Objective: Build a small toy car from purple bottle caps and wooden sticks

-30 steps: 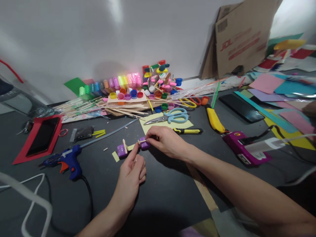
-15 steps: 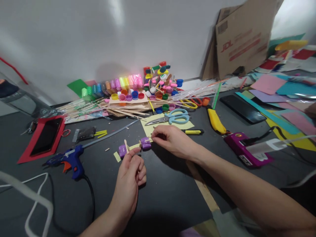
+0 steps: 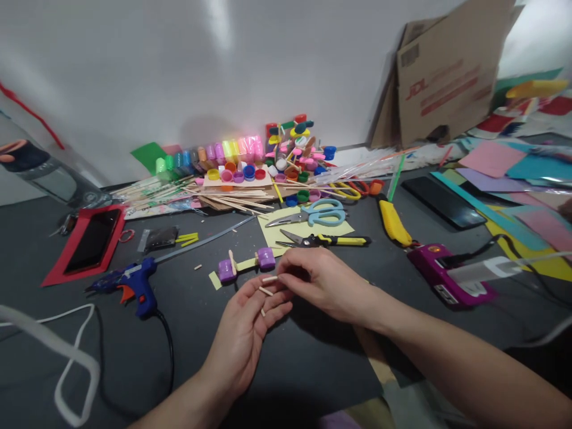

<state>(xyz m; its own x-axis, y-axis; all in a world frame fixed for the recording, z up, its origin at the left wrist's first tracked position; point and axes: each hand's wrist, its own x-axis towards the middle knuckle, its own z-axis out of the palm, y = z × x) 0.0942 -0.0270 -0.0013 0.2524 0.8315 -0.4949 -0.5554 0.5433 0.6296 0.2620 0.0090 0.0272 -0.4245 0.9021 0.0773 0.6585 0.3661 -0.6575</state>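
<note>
The left hand (image 3: pixel 245 328) is cupped, fingers loosely parted beneath small sticks (image 3: pixel 266 291) — the right hand (image 3: pixel 328 283) pinches another stick (image 3: pixel 269 279) in its fingertips.

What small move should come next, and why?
Probably lift the farthest stick off the left hand with the right hand: the right hand is at that stick's end, while two more sticks lie on the open left hand.

Two bare hands (image 3: pixel 251 325), slim fingers (image 3: pixel 277 312), narrow wrists (image 3: pixel 373 307), bare forearms (image 3: pixel 447 351)
</note>
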